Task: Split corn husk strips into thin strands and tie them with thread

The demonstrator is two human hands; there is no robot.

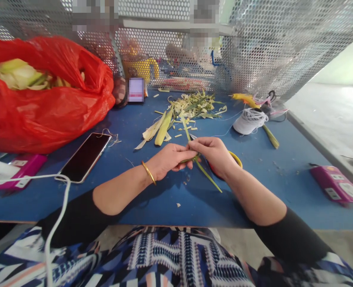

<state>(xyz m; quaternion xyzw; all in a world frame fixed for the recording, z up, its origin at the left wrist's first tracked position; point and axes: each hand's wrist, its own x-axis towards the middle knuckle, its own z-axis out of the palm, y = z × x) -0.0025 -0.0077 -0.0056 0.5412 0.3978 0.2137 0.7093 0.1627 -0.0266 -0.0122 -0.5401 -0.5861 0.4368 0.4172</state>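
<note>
My left hand [176, 157], with a gold bangle at the wrist, is closed on a thin green husk strip [208, 177] above the middle of the blue table. Its lower end sticks out towards me, and a paler length [185, 126] points away. My right hand [210, 151] pinches the same strip against the left fingertips. Beneath the right hand are scissors with a yellow and red handle [238, 158], partly hidden by it. Just beyond my hands lie husk leaves [163, 129] and a heap of cut husk scraps [194, 104].
A red plastic bag [83, 99] of husks stands at left. Near it lie a phone [85, 157] and a magenta power strip [27, 169] with a white cable. At right are white thread [248, 121] and another magenta power strip [338, 183]. A perforated metal screen [170, 46] backs the table.
</note>
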